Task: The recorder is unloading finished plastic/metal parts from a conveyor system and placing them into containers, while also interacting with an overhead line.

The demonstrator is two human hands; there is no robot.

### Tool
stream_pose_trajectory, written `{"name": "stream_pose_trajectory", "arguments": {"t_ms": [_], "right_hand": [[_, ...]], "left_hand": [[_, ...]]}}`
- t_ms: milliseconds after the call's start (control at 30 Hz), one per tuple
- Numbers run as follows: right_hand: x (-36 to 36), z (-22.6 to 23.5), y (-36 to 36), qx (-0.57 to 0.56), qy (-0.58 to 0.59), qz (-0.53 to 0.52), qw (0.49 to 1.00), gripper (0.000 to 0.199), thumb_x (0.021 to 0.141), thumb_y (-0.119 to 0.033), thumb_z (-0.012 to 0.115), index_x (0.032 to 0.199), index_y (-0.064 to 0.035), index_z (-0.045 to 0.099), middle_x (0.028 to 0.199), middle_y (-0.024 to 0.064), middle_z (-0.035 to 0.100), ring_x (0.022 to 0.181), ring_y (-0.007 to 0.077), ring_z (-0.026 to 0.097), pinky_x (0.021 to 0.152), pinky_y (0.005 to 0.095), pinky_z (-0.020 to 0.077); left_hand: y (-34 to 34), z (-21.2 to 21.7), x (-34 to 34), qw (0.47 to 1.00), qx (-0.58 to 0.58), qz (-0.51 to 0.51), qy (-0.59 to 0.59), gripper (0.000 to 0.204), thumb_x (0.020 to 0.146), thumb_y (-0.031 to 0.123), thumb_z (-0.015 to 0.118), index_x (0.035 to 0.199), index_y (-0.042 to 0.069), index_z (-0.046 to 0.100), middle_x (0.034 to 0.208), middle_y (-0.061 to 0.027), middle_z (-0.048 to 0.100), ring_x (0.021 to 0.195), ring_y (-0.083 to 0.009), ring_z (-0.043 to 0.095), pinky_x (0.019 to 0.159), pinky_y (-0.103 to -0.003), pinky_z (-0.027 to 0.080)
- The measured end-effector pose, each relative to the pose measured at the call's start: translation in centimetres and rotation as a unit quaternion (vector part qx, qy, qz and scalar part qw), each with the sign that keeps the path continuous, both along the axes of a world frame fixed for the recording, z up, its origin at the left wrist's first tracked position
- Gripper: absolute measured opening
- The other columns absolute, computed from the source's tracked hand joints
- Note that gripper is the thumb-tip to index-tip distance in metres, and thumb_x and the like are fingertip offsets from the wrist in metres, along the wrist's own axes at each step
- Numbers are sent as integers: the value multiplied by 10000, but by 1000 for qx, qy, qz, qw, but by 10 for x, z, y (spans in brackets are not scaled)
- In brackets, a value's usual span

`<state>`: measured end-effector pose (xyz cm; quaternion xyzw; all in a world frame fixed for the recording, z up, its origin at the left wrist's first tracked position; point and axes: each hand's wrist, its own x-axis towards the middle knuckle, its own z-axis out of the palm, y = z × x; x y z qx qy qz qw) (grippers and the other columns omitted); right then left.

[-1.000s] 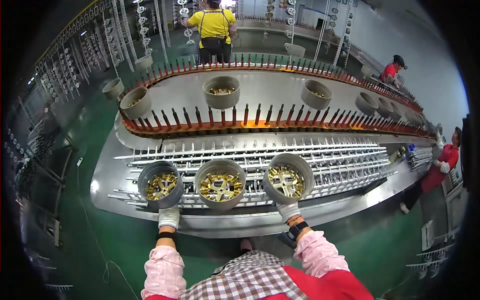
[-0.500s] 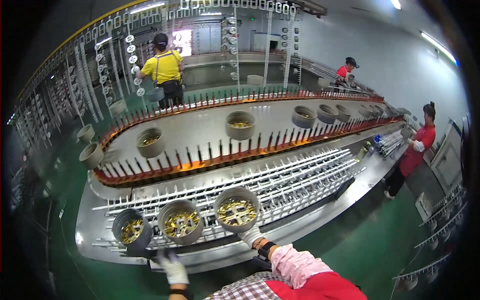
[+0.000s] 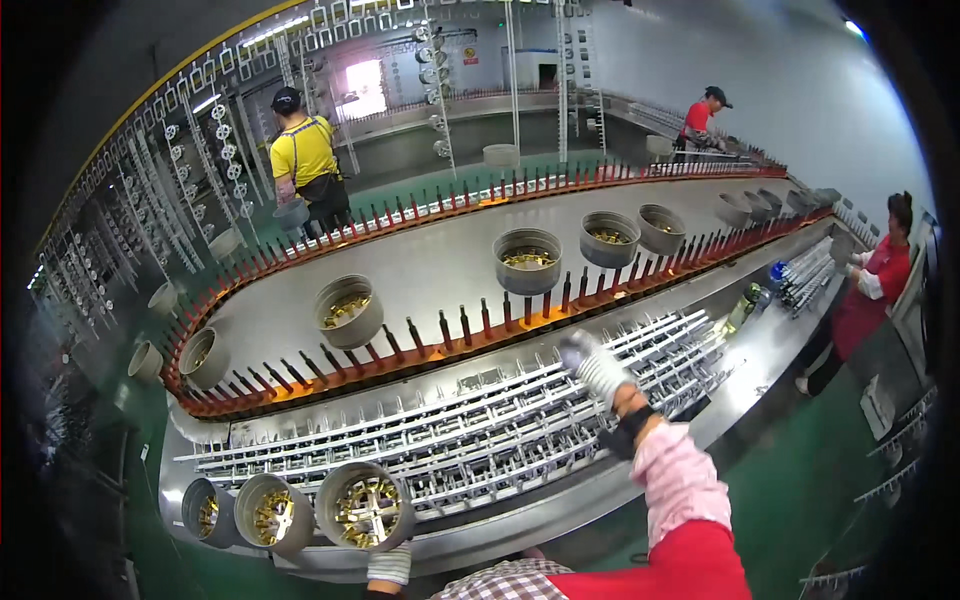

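Note:
My right hand (image 3: 597,368), in a white glove with grey fingertips, reaches out over the silver racks (image 3: 490,420), near the orange conveyor edge. Its fingers are smeared by motion, and no held thing shows in them. My left hand (image 3: 390,566), also gloved, is at the near lower side of a round grey tub (image 3: 407,510). The tub hides its fingers. Gold-coloured metal parts (image 3: 352,505) and a pale cross-shaped divider fill that tub. Left of it stand a second grey tub (image 3: 302,527) and a third tub (image 3: 224,530), both holding gold parts.
Beyond the racks, a conveyor (image 3: 450,345) lined with upright red-and-black pins loops round a metal table (image 3: 440,240) bearing several grey tubs. Three people work nearby: one in yellow (image 3: 300,155) and two in red. A green bottle (image 3: 742,308) stands at the racks' right end.
My right hand has left the tub and moved right, out over the racks. My left hand has gone from the leftmost tub to the rightmost of the three. The view has shifted too.

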<state>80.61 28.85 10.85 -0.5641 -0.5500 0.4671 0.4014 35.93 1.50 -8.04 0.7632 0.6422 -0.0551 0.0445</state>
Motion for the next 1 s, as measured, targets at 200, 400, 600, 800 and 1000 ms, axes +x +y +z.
{"name": "stream_pose_trajectory", "arguments": {"t_ms": [200,400,600,800,1000], "right_hand": [[88,-28,152,97,-131,-186,969,561,800,-333,577,1229,13,468,1163,249,540,1099,351,516,924,348,395],[54,-39,222,71,-633,46,770,338,786,-351,576,1037,-133,640,1043,128,628,981,296,596,831,404,467],[21,8,196,197,-687,-87,695,216,849,-177,452,958,-125,631,950,108,646,870,266,629,739,413,491],[-8,58,98,380,-599,-36,704,162,749,-74,512,899,-112,561,702,65,624,661,254,624,626,399,493],[-41,-22,-83,351,-439,97,821,164,797,-162,551,928,-84,610,813,80,642,709,245,620,615,330,509]], "left_hand": [[6,11,14,945,50,189,-262,242,856,120,386,1023,59,551,1084,-152,576,999,-296,551,851,-377,439],[17,56,42,940,21,281,-191,310,853,260,513,1101,85,571,1105,-87,609,1085,-249,524,963,-342,384],[19,77,51,918,24,289,-271,238,854,203,494,1015,50,579,1005,-126,626,971,-289,566,863,-388,425],[13,63,46,943,9,256,-211,260,887,148,405,1060,16,548,1068,-180,591,1031,-288,550,883,-378,430],[16,46,34,943,-105,279,-148,259,898,244,442,981,61,605,1004,-66,647,996,-198,584,850,-332,458]]}}
